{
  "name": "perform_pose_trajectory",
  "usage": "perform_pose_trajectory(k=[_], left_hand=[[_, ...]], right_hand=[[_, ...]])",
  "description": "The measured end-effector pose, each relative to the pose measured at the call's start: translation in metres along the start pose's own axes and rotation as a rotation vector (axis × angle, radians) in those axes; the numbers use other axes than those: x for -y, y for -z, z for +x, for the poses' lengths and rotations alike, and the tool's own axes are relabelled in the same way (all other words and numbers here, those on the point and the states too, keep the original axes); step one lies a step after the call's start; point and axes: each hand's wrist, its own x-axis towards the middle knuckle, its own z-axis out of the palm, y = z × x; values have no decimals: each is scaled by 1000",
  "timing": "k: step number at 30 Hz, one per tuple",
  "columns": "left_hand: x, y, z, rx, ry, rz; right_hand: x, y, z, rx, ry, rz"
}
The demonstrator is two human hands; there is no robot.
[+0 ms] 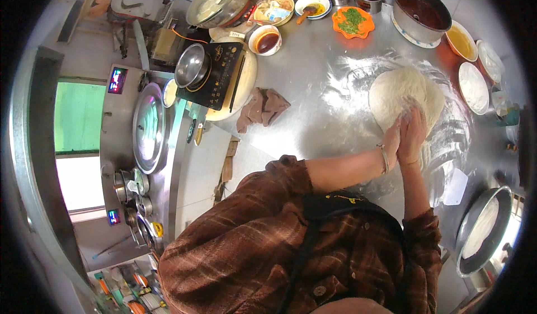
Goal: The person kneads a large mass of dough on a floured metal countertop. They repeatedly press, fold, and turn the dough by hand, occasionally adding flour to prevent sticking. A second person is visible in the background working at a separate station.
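A broad, flattened mass of pale dough (402, 85) lies on the floured metal worktop (306, 75). Both hands meet side by side at its near edge, their fingertips pressing down on it. My left hand (392, 140), with a bracelet at the wrist, reaches in from the left. My right hand (413, 135) rests close against it, its back turned up and its fingers dusted with flour. Where the hands touch, some fingers are hidden, so their grip is unclear. White flour (449, 142) is smeared around the dough, mostly to its right.
A white scraper (455, 187) lies near a large metal basin (461, 230) holding dough. Flour fills a bowl (474, 88) at right. Behind stand a deep pot (421, 14) and an orange plate (353, 22) of chopped greens. Left are a brown cloth (263, 107) and an induction cooker (218, 75).
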Motion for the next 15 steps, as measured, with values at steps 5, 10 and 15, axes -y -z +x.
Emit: perform_pose_trajectory(k=[5, 10, 15], left_hand=[[16, 14, 33, 509, 17, -64], [2, 9, 52, 1007, 200, -88], [-6, -2, 51, 980, 132, -514]], right_hand=[[7, 4, -18, -91, 91, 318], [22, -12, -22, -9, -393, 794], [-3, -11, 14, 32, -46, 472]])
